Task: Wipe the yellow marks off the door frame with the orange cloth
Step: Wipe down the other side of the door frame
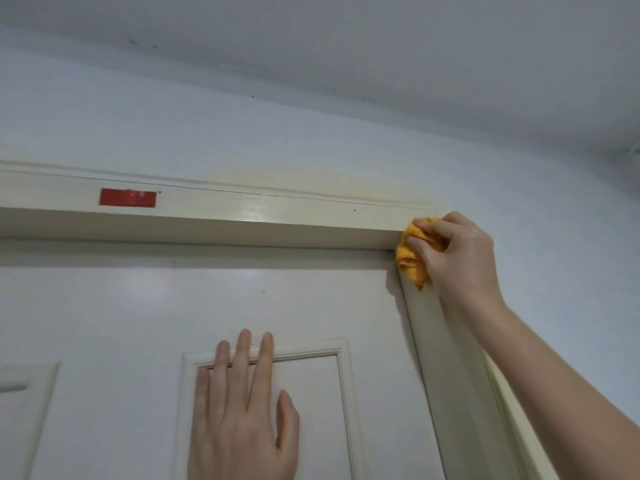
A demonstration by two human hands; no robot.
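- Head view, left side: a red rectangular label (127,197) is seen stuck on the front face of the door frame (214,224), on its top bar.
- Lower, toward the middle, the left hand (239,420) is laid flat against the white door (311,299), with fingers straight and slightly spread and nothing held. Its fingertips are placed over the upper moulding of a framed panel (311,427).
- Above the top bar, right of the middle, faint yellow marks (329,180) are spread along the frame's upper edge and onto the wall (346,133) just above it.
- At the frame's upper right corner, the orange cloth (410,263) is bunched and pressed against the frame, where the top bar and the right upright are joined.
- The cloth is gripped by the right hand (457,258), with fingers curled round it. The bare forearm is extended from the lower right.
- The ceiling (381,36) is seen above the wall.
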